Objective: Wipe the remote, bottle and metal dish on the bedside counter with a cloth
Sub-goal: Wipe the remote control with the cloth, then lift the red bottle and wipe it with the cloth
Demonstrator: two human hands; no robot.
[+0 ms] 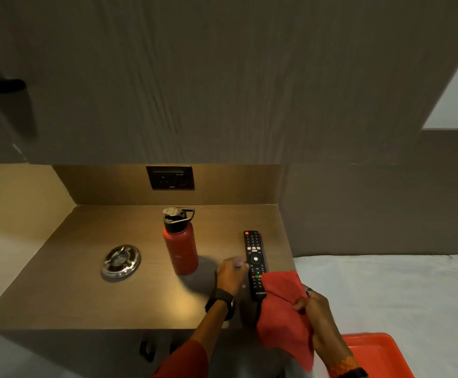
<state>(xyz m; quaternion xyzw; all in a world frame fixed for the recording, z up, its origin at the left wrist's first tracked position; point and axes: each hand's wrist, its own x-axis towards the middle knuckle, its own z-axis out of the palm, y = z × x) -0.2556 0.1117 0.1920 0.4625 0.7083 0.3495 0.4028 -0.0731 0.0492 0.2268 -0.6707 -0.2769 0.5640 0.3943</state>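
A black remote (254,257) lies lengthwise on the right side of the brown bedside counter (58,296). My left hand (230,275) rests against the remote's left edge, fingers curled at its side. My right hand (316,309) grips a red cloth (282,315), which covers the near end of the remote and hangs over the counter's front edge. A red bottle (181,249) with a black lid stands upright in the middle of the counter. Left of it sits a round shiny metal dish (121,262).
A dark socket plate (170,177) is set in the back panel behind the bottle. A white bed (386,290) adjoins the counter on the right, with an orange tray (377,353) at its near corner. Dark handles (147,350) show below the counter front.
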